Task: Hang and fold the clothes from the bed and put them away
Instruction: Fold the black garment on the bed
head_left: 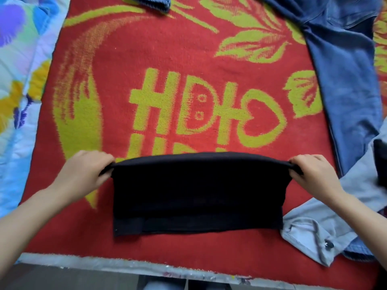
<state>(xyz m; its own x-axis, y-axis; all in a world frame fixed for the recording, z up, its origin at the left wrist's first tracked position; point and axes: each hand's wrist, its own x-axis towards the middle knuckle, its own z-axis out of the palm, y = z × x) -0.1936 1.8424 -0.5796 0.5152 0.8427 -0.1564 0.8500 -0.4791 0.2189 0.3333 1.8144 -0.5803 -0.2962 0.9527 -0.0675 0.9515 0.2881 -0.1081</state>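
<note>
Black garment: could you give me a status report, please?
Left hand and right hand grip black garment at far corners. Part-folded on red blanket. Grey shirt abuts its right edge.

Tucked out of sight under black cloth (196,191) fold: fingertips of left hand (88,172) and right hand (314,174). Garment type unclear. Cut off at top and right edges: jeans (343,65), lower leg buried under grey shirt (326,216). Clipped at top: denim piece (156,3). Blurred, unidentifiable at right edge: dark patch (380,162). Partly covered by black cloth: blanket (167,49) lettering.
</note>
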